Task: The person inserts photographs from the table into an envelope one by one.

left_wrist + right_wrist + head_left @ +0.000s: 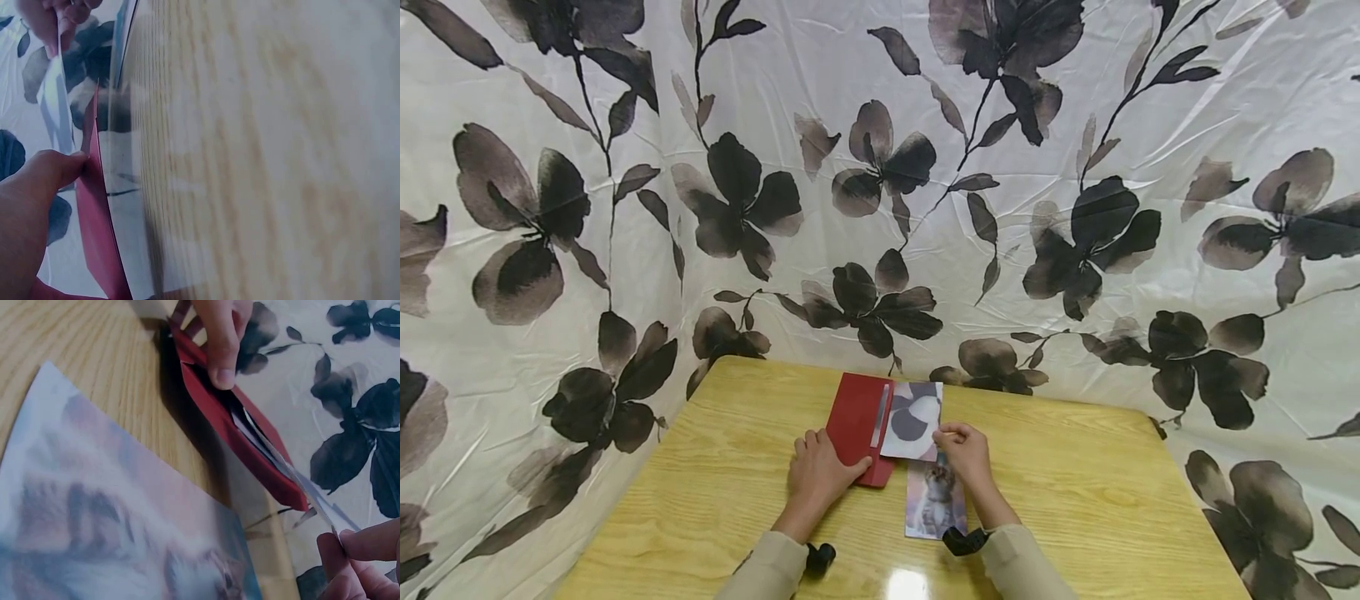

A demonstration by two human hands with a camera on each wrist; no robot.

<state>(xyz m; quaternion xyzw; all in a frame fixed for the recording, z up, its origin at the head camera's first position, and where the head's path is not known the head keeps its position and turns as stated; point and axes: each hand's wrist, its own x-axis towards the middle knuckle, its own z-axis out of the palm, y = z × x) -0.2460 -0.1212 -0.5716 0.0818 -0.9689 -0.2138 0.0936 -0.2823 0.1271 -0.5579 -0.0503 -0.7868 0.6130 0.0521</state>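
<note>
My left hand grips the lower end of a red paper envelope, thumb on its near face and fingers behind it. In the right wrist view the envelope's long side gapes, and pale paper edges show within. My right hand pinches the right edge of a card with a grey and white pattern between thumb and fingers. The card's left edge meets the envelope's opening; how deep it sits I cannot tell. A kitten picture card lies on the table below, its top partly covered by the patterned card.
A yellow wood-grain table spreads beneath both hands. Behind it and at the left hangs a white cloth with dark flowers. Black straps with small devices sit at the wrists.
</note>
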